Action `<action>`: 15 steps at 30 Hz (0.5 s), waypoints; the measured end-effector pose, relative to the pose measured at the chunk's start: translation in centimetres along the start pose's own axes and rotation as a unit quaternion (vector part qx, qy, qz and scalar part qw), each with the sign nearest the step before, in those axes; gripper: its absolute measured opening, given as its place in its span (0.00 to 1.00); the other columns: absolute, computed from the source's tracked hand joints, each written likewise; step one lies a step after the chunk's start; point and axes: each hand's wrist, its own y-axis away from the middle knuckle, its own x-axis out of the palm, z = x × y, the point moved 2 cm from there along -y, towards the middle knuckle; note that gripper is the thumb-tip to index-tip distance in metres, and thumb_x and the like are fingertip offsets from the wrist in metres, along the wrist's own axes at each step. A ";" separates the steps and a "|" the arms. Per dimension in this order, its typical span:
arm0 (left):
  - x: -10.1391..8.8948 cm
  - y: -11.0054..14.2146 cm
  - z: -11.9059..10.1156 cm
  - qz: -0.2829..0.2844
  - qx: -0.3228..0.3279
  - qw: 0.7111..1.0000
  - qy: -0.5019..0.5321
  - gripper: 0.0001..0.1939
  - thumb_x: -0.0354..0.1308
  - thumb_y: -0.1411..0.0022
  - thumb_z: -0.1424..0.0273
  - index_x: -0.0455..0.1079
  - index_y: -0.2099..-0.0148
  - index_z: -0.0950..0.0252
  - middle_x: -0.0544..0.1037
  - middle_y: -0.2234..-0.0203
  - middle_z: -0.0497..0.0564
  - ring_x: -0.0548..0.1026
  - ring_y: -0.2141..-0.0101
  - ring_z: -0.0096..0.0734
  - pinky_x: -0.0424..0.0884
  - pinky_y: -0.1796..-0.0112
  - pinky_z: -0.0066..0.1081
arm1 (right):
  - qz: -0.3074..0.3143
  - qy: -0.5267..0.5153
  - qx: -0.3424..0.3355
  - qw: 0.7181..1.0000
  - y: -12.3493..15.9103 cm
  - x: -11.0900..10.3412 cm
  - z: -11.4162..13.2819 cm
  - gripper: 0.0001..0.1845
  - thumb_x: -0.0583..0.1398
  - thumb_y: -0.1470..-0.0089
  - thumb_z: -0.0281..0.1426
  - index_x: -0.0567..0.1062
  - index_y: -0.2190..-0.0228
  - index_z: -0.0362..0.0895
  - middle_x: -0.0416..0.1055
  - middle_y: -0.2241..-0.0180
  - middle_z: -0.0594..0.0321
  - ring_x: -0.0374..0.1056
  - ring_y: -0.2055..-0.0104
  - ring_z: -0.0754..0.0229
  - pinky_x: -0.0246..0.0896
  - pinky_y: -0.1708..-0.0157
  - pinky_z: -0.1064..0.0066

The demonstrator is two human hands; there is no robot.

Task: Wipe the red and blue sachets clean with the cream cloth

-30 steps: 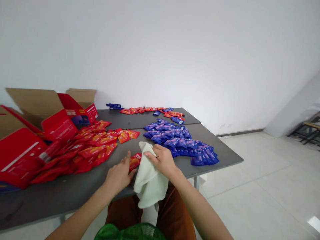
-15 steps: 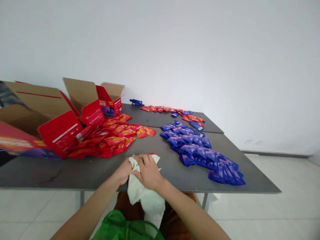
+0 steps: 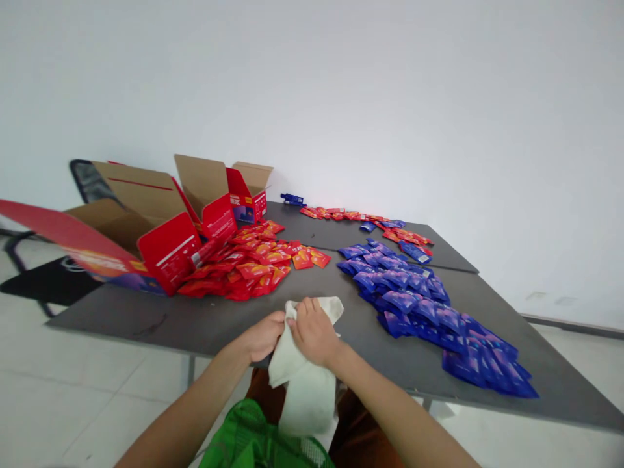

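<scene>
One off-white cloth (image 3: 309, 400), bunched at the near edge of a dark table (image 3: 214, 325) and draped below it, its upper part gripped by the right hand (image 3: 314, 333); left hand (image 3: 266, 337) against its left side, fingers curled, their hold hidden. Beyond, to the left, a heap of red packets (image 3: 248, 260) lies between the hands and open red cartons (image 3: 219, 218), which partly hide a black chair (image 3: 49, 279); to the right, overlapping blue packets (image 3: 414, 296), with a mixed red-and-blue row (image 3: 341, 214) behind.

The cloth (image 3: 308, 398) looks matt, the blue packets (image 3: 400, 300) glossy, the tabletop (image 3: 209, 325) smooth.
</scene>
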 end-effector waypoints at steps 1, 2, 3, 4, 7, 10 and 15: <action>0.1 0.1 -0.1 0.017 -0.006 1.000 0.001 0.23 0.68 0.56 0.69 0.74 0.55 0.70 0.79 0.68 0.55 0.76 0.66 0.35 0.68 0.65 0.30 | 0.017 0.007 0.015 1.000 -0.5 0.0 -0.6 0.13 0.49 0.35 0.35 0.68 0.60 0.39 0.66 0.59 0.52 0.59 0.54 0.51 0.56 0.53 0.61; 0.3 0.1 -0.1 0.029 -0.007 1.000 0.002 0.23 0.67 0.56 0.70 0.74 0.55 0.69 0.79 0.67 0.55 0.76 0.66 0.36 0.68 0.63 0.31 | 0.031 0.014 0.037 0.999 -1.0 0.1 -1.4 0.14 0.48 0.34 0.34 0.68 0.60 0.39 0.67 0.60 0.52 0.60 0.55 0.52 0.56 0.53 0.62; 0.4 0.0 -0.2 0.038 -0.007 0.999 0.002 0.22 0.67 0.55 0.70 0.74 0.55 0.69 0.79 0.67 0.55 0.76 0.65 0.36 0.69 0.63 0.32 | 0.038 0.019 0.059 0.997 -1.6 0.1 -2.1 0.14 0.47 0.34 0.34 0.68 0.60 0.38 0.67 0.60 0.51 0.61 0.56 0.52 0.56 0.54 0.62; 0.4 -0.1 -0.3 0.040 -0.008 0.999 0.002 0.22 0.67 0.55 0.71 0.74 0.55 0.69 0.79 0.66 0.55 0.77 0.65 0.36 0.69 0.62 0.32 | 0.041 0.022 0.078 0.996 -2.1 0.1 -2.6 0.14 0.47 0.34 0.33 0.68 0.60 0.37 0.68 0.61 0.50 0.62 0.56 0.51 0.57 0.55 0.62; -0.1 -0.7 -0.2 0.009 -0.011 1.000 0.011 0.22 0.66 0.60 0.75 0.74 0.57 0.70 0.79 0.69 0.55 0.77 0.67 0.36 0.69 0.63 0.32 | 0.034 0.015 0.072 0.997 -2.6 0.1 -1.9 0.12 0.49 0.35 0.33 0.68 0.61 0.39 0.68 0.61 0.50 0.63 0.56 0.51 0.58 0.57 0.63; -1.0 -1.2 0.0 -0.015 -0.025 0.999 0.026 0.22 0.65 0.64 0.78 0.75 0.61 0.71 0.79 0.72 0.55 0.77 0.69 0.36 0.70 0.66 0.31 | 0.017 0.019 0.044 0.999 -2.1 -0.2 0.8 0.09 0.50 0.36 0.31 0.68 0.61 0.41 0.68 0.61 0.52 0.64 0.57 0.51 0.60 0.59 0.63; -0.6 -0.5 -0.1 0.016 -0.026 1.000 0.004 0.18 0.65 0.63 0.78 0.76 0.64 0.72 0.79 0.75 0.55 0.76 0.74 0.34 0.69 0.69 0.29 | 0.024 0.037 0.174 0.984 -2.7 0.1 0.6 0.10 0.52 0.36 0.34 0.68 0.62 0.40 0.71 0.64 0.52 0.69 0.60 0.52 0.63 0.64 0.66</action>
